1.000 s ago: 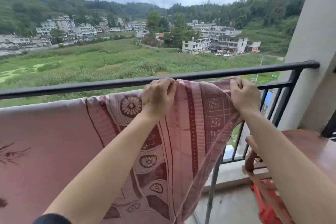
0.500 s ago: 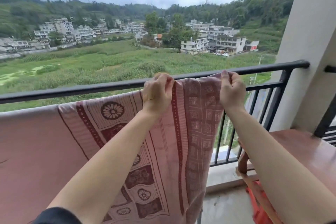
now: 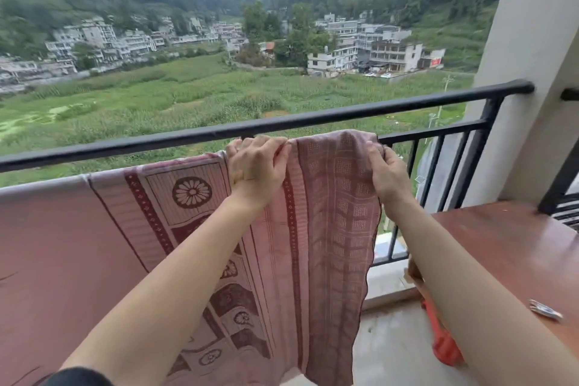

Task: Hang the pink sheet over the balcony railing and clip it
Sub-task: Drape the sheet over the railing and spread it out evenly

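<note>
Behind sheet (image 3: 329, 213): lower rail, mostly hidden

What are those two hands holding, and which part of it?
Both the left hand and right hand grip the pink sheet by its top edge, just below the railing.
</note>
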{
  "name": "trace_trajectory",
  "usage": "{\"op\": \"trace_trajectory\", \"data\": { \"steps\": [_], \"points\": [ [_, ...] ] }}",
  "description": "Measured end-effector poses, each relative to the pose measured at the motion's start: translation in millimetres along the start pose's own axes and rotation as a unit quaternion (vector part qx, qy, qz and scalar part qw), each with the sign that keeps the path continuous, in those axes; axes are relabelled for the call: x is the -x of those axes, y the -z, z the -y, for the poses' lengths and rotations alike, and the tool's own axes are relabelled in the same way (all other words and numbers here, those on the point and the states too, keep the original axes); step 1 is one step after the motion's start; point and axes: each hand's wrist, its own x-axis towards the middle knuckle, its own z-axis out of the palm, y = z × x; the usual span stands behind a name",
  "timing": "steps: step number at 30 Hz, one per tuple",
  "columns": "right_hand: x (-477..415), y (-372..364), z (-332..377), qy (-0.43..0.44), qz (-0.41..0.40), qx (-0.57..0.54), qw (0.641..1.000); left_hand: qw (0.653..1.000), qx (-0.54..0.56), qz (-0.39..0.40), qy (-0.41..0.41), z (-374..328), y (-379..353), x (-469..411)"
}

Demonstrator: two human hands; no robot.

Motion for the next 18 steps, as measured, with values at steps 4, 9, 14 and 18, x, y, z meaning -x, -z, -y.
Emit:
{"op": "trace_trajectory", "data": {
  "steps": [4,9,14,18],
  "points": [
    [-10,-10,13,0.076,-0.029,0.012,0.997,0.999,0.04,0.002,0.036,-8,3,-15],
    [-10,-2,-1,0.027,-0.094,0.069,0.993,0.997,0.033,-0.063,0.029,-17,-1,-18],
    [2,15,-42,-0.046,0.021,0.084,0.995,0.991,-0.097,0.056,-0.071,-17,-7,0],
    [19,27,-79,-0.015,0.134,0.142,0.981,0.983,-0.163,0.044,-0.07,-10,-14,0]
  ]
}}
